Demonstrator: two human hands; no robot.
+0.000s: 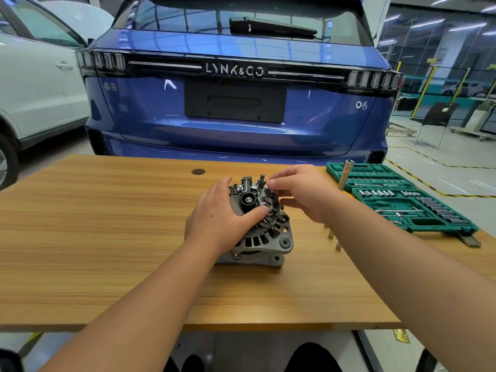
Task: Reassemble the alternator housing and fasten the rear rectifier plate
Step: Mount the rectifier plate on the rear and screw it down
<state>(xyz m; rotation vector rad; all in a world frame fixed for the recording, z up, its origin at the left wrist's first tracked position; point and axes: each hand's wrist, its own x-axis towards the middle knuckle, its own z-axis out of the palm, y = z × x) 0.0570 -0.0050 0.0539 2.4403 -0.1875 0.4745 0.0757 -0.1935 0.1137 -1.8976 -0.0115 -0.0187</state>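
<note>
1. Alternator (pixel 259 224): mid-table (pixel 94 224), rectifier plate (pixel 264 198) upward; my left hand (pixel 220 218) grips it.
2. My right hand (pixel 303 193): fingertips pinching at plate edge; contents indiscernible.
3. Advice: I'd seat plate flush; start fasteners (pixel 334 238) by hand.

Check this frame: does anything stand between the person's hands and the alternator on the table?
Nothing visible does. The left hand already rests on the alternator, thumb laid across its rear face, and the right hand has its fingertips at the top right of the rear plate. The socket set lies off to the right.
</note>
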